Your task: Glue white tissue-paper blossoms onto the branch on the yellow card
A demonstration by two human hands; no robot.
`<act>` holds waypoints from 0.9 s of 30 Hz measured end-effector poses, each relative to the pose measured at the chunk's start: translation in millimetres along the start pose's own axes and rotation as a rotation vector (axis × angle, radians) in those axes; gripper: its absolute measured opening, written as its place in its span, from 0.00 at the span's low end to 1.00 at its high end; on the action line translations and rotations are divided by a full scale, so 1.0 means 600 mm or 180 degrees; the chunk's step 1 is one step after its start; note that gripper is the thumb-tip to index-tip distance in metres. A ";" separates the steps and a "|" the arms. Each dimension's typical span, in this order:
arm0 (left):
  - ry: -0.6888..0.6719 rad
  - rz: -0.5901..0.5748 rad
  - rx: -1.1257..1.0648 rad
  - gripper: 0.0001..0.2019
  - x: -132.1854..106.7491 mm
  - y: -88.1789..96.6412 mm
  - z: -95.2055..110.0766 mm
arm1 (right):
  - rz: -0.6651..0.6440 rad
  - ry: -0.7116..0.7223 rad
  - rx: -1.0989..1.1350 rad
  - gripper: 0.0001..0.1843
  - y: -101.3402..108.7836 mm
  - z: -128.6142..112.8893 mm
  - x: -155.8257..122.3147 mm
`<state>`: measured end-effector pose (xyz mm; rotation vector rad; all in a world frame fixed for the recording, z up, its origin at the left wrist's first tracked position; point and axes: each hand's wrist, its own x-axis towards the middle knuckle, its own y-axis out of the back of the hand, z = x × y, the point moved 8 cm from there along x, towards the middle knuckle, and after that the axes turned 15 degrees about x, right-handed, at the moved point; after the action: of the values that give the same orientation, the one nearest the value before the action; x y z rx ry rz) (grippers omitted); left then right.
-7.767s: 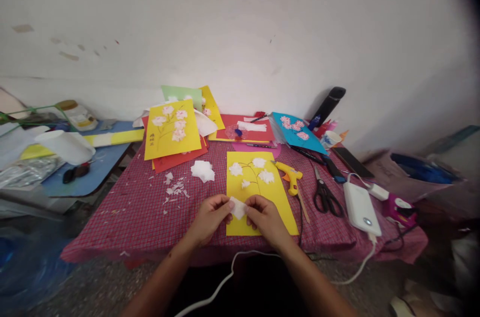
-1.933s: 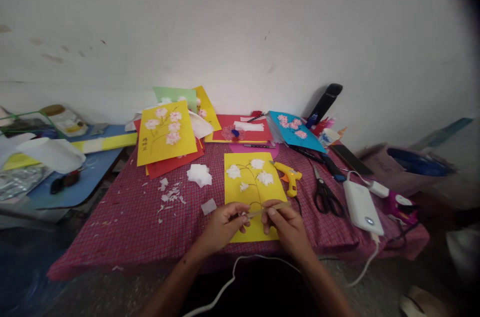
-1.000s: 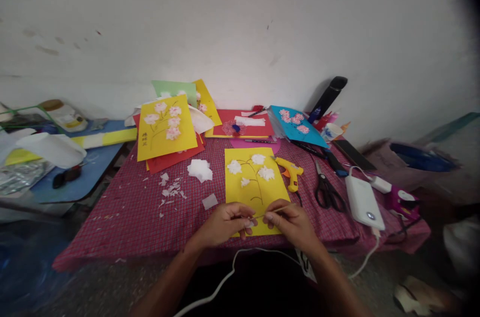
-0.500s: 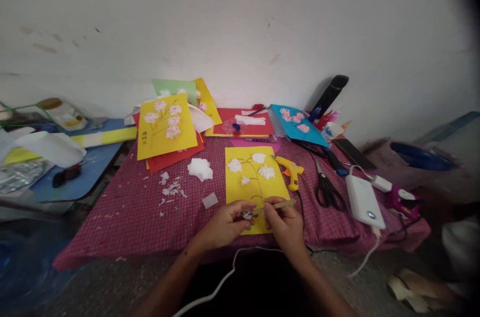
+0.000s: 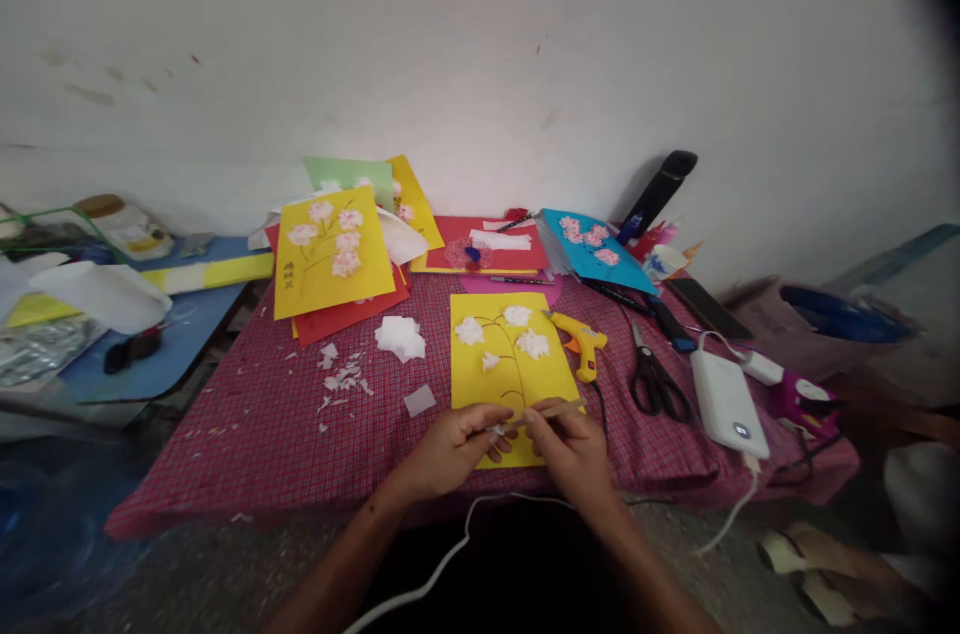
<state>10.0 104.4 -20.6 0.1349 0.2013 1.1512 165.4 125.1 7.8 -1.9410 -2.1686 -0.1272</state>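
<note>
Over the lower part of a yellow card [image 5: 480,389], my left hand [image 5: 457,449] pinches a small piece of white paper [image 5: 497,430], mostly hidden by the fingers. My right hand [image 5: 566,444] grips a thin wooden stick [image 5: 562,408], its left end touching the paper at the left fingertips. On the card are drawn brown branches and several white paper flowers [image 5: 533,344]. A yellow glue gun [image 5: 583,342] lies at the card's right edge. Left of the card are a single white paper square [image 5: 420,401] and a stack of white paper pieces [image 5: 400,338].
White paper scraps [image 5: 346,379] lie on the checked tablecloth [image 5: 247,424]. Black scissors [image 5: 656,384] and a white power bank [image 5: 729,404] are at the right. Finished flower cards [image 5: 334,254] lean at the back left, a blue one [image 5: 600,252] at the back right. A white cable [image 5: 457,549] hangs in front.
My right hand has shifted slightly left, the stick with it, closer to the left fingertips. The left fingers have closed in more around the paper. Far right, a person's feet have moved.
</note>
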 end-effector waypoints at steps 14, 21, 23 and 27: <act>-0.0157 -0.0033 0.0333 0.17 -0.003 0.002 0.023 | -0.0201 -0.0573 0.0738 0.09 -0.007 0.014 0.001; -0.0050 0.0116 0.0356 0.18 -0.002 0.003 0.005 | 0.0081 -0.0451 0.0586 0.11 -0.006 0.029 -0.007; -0.0029 0.0219 0.0504 0.17 -0.004 0.004 0.006 | 0.0105 -0.0468 0.0630 0.11 -0.005 0.029 -0.010; -0.0150 0.0469 0.1267 0.15 -0.013 0.009 0.023 | -0.0003 -0.0461 0.0571 0.11 -0.002 0.027 -0.015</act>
<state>5.2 99.3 -5.0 0.5351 0.3826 1.2423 163.4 119.6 -10.1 -1.9010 -2.1842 0.2070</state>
